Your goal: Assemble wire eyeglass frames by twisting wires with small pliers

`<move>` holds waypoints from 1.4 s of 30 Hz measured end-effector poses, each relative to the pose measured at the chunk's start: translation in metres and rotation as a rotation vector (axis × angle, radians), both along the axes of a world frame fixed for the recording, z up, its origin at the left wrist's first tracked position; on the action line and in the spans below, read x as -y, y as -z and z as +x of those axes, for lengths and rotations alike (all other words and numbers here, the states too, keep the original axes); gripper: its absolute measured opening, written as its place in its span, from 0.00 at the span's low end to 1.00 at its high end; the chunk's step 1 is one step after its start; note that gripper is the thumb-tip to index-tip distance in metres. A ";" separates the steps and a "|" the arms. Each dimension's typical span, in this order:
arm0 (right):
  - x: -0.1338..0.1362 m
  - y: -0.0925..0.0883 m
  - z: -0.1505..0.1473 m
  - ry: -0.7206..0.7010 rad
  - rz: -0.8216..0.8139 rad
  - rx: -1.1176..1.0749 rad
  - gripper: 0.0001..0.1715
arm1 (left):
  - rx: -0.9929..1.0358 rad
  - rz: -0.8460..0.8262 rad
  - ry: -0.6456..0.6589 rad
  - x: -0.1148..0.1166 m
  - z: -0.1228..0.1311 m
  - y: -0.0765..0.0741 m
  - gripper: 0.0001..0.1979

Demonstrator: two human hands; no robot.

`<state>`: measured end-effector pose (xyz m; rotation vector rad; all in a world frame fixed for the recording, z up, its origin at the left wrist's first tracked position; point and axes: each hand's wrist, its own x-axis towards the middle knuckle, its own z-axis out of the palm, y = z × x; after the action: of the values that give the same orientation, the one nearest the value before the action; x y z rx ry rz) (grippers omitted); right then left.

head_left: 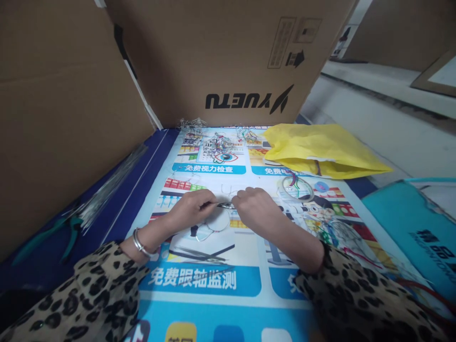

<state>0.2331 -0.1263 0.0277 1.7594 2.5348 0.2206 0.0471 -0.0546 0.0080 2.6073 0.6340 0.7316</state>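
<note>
My left hand (pixel 195 207) and my right hand (pixel 255 208) meet over the middle of the printed mat, their fingers pinched together. Between them runs a short piece of thin silvery wire (pixel 225 205), with both hands closed on it. The fingers hide its ends. Just below, a thin wire loop (pixel 218 230) shows against the mat; I cannot tell whether it is joined to the held piece. Nearer to me lie several dark, straight thin strips (pixel 204 256). A few faint bent wires (pixel 228 189) lie just beyond the hands.
Green-handled pliers (pixel 73 232) and a bundle of straight wires (pixel 110 187) lie at the left. Tangled wire pieces (pixel 221 142) sit at the back. A clear ring-shaped roll (pixel 297 188), a yellow bag (pixel 320 149) and a teal pouch (pixel 406 223) are at right. Cardboard (pixel 228 61) stands behind.
</note>
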 end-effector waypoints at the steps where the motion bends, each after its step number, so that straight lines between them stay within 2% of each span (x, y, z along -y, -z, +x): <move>1: 0.000 0.000 0.000 0.000 0.000 0.001 0.06 | -0.003 -0.002 0.000 0.000 0.000 0.000 0.06; 7: 0.000 0.000 0.000 -0.007 0.026 0.001 0.06 | -0.015 -0.055 -0.003 -0.001 -0.001 0.000 0.07; 12: 0.001 0.000 0.008 -0.008 0.054 -0.010 0.07 | -0.019 -0.161 -0.024 -0.005 -0.003 0.001 0.06; 26: 0.003 -0.003 0.014 -0.007 0.059 0.001 0.08 | 0.047 -0.356 0.025 -0.008 -0.006 0.004 0.07; 42: 0.003 0.004 0.011 -0.044 0.084 -0.008 0.08 | 0.074 -0.285 0.073 -0.008 -0.008 0.009 0.07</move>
<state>0.2446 -0.1295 0.0234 1.7373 2.6082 0.3280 0.0392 -0.0465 -0.0010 2.3193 0.5719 0.6588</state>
